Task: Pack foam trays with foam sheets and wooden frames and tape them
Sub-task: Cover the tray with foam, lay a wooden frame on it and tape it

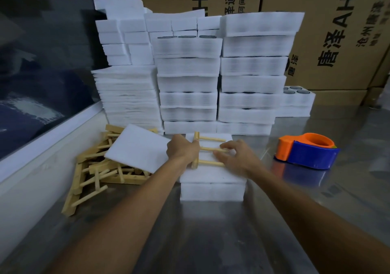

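Observation:
A white foam tray (212, 189) stands on the steel table in front of me, topped by a foam layer. On it lies a wooden frame (207, 149), a bar with three dowels pointing right. My left hand (182, 149) grips the frame's bar at its left end. My right hand (234, 156) rests on the dowels with its fingers spread and lightly bent. A loose foam sheet (137, 147) lies tilted on the pile of wooden frames (99, 168) to the left. The orange and blue tape dispenser (307, 150) sits to the right, untouched.
Tall stacks of foam trays (251, 73) and foam sheets (128, 96) fill the back of the table. Cardboard boxes (337, 31) stand behind them. A white ledge (42, 143) below a dark window runs along the left.

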A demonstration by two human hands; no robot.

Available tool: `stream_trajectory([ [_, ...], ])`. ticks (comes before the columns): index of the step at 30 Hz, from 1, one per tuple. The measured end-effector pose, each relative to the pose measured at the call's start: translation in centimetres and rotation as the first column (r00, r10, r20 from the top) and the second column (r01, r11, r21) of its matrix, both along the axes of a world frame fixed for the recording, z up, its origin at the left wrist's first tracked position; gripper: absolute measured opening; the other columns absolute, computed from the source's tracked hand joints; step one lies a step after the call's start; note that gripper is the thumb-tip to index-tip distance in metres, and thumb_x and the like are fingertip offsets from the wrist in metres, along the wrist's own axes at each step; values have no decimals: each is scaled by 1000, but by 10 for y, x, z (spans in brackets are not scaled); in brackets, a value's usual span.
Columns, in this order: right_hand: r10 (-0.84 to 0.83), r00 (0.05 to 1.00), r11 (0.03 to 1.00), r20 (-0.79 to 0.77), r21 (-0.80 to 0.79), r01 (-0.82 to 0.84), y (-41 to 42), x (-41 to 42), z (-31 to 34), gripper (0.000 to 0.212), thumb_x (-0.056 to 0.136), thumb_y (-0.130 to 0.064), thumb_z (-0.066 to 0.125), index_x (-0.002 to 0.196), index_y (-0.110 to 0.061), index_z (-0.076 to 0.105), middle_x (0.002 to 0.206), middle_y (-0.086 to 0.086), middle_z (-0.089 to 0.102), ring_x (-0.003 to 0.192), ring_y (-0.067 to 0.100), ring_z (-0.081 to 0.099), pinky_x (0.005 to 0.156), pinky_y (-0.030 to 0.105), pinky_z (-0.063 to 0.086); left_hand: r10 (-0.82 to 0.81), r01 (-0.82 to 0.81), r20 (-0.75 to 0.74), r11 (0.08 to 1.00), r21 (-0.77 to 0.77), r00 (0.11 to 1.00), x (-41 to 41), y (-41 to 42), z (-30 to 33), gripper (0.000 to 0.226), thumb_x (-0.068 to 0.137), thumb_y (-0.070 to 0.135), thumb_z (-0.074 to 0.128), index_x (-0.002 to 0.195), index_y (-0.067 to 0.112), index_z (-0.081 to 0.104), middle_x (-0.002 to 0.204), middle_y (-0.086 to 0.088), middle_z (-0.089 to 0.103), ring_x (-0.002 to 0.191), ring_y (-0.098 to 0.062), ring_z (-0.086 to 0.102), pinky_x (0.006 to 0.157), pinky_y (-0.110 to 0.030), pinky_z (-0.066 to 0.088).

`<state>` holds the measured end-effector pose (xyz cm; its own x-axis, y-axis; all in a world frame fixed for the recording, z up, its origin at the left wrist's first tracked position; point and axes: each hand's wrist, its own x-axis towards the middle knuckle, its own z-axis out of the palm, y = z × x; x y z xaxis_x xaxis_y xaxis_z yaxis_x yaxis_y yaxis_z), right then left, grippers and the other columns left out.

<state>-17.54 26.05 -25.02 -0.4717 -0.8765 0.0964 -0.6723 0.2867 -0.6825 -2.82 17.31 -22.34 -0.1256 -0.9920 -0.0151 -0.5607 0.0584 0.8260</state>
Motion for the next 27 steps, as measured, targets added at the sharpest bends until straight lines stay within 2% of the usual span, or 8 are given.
stream_trajectory([
  [2, -1, 1000, 1000, -4, -3, 1, 1, 0, 2, 44, 90, -54, 63, 123, -26, 67, 128, -1, 51, 118, 18, 55, 106, 40, 42, -9, 10, 12, 999, -35, 1000, 0, 2, -1, 30, 89, 37, 65, 85, 8, 63, 83, -6, 64, 82, -26, 64, 60, -28, 41],
  [6, -28, 999, 999, -22, -17, 28, 1, 3, 8, 34, 92, -47, 64, 118, -26, 70, 125, -2, 58, 116, 19, 57, 103, 40, 44, 2, -1, 7, 991, -136, 1000, 0, 8, -5, 32, 90, 31, 65, 65, 11, 59, 63, -1, 60, 65, -19, 61, 56, -26, 45],
  [10, -43, 999, 998, -7, -50, 42, 1, 6, 10, 27, 92, -43, 65, 109, -23, 72, 117, -3, 62, 110, 18, 59, 96, 38, 48, 1, -13, -60, 980, -197, 998, -2, 12, -7, 11, 89, 24, 63, 84, 16, 68, 87, -1, 67, 84, -25, 63, 73, -31, 52],
  [16, -65, 998, 994, -22, -89, 63, 1, 11, 7, 20, 91, -41, 65, 86, -22, 60, 112, 1, 59, 98, 18, 57, 88, 38, 47, -56, 38, -59, 961, -273, 997, -2, 12, -9, 14, 91, 14, 62, 82, 16, 72, 85, -2, 71, 84, -22, 65, 71, -25, 44],
  [20, -92, 996, 992, -3, -83, 91, 1, 10, 8, 21, 88, -45, 69, 86, -24, 63, 112, -2, 59, 98, 16, 56, 93, 43, 48, -94, 112, 74, 945, -307, 993, 4, 6, -14, 16, 89, 26, 61, 74, 26, 66, 96, 14, 59, 96, -14, 56, 87, -38, 46],
  [23, -97, 995, 991, 35, -86, 100, 4, 10, 8, 21, 89, -47, 68, 87, -26, 67, 111, -6, 60, 101, 15, 56, 94, 42, 49, -180, 195, 80, 950, -245, 980, 11, 5, -20, 9, 83, 37, 63, 75, 36, 58, 103, 18, 53, 102, -18, 55, 93, -45, 46],
  [25, -31, 997, 995, 76, -88, 38, 12, 5, 10, 22, 92, -49, 64, 97, -28, 71, 114, -9, 62, 108, 16, 58, 96, 40, 49, -221, 222, 33, 947, -234, 975, 14, 5, -25, 10, 83, 37, 63, 77, 40, 56, 111, 17, 57, 106, -20, 56, 93, -45, 48],
  [27, -3, 999, 994, -45, -108, -1, 22, -10, 15, 33, 96, -48, 60, 116, -24, 70, 118, -6, 66, 110, 16, 61, 96, 39, 50, -237, 230, -5, 947, -224, 972, 14, 5, -27, 10, 84, 37, 63, 79, 40, 56, 118, 14, 59, 106, -21, 57, 92, -46, 50],
])
